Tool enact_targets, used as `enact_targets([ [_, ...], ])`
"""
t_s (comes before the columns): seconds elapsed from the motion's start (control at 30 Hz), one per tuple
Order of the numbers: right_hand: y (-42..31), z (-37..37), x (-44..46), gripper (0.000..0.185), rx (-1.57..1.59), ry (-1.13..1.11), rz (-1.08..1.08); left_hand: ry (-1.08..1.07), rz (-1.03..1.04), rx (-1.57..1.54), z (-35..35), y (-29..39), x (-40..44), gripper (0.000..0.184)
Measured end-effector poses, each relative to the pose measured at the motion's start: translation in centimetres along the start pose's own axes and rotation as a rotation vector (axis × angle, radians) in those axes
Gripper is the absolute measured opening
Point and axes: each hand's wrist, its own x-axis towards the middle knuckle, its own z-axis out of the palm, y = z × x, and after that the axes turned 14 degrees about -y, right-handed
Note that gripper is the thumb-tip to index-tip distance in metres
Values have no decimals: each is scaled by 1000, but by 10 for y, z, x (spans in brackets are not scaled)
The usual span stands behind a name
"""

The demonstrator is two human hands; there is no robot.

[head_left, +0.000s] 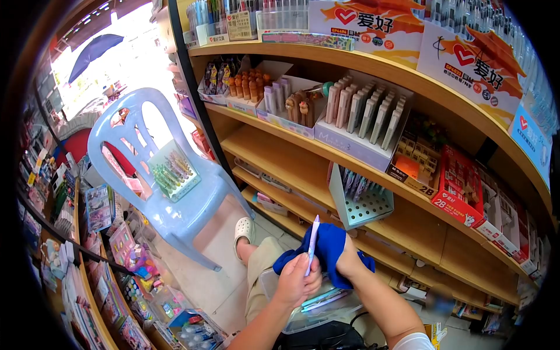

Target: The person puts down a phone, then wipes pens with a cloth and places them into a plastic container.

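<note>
A light purple pen (314,242) stands nearly upright in my left hand (298,281), whose fingers are closed round its lower part. Just to the right, my right hand (348,261) grips a blue cloth (328,248), which lies against the pen; most of its fingers are hidden by the cloth. Below both hands, a clear plastic tray (303,322) on my lap holds several pens (326,298). Ahead on the shelf, a pale green box (364,213) with round holes contains more pens.
A blue plastic chair (192,204) with a box of pens (173,171) on its seat stands at the left. Wooden shelves (274,149) with stationery boxes curve across the front and right. Crowded display racks (96,274) line the lower left.
</note>
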Motion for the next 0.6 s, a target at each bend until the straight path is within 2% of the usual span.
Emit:
enact_targets([
  [0.07, -3, -2, 0, 10, -361, -70, -102, 136, 14, 131, 3, -4, 3, 25],
  [0.13, -2, -5, -1, 8, -303, -85, -86, 306, 46, 295, 11, -7, 9, 24],
  [0.2, -5, -6, 0, 9, -283, -80, -120, 182, 9, 129, 10, 0, 5, 23],
  [0.33, -4, -8, 1, 12, -111, -90, -51, -66, -17, -143, -1, 6, 1, 23],
  [0.4, -8, -7, 1, 15, 55, -106, 44, -109, -7, -198, -3, 7, 1, 23],
  [0.5, -11, -3, 1, 14, 248, -23, 50, -124, 4, -227, -2, 7, 2, 24],
  [0.6, -8, -1, 2, 13, 72, -25, 19, -92, 6, -181, -3, 7, 2, 24],
])
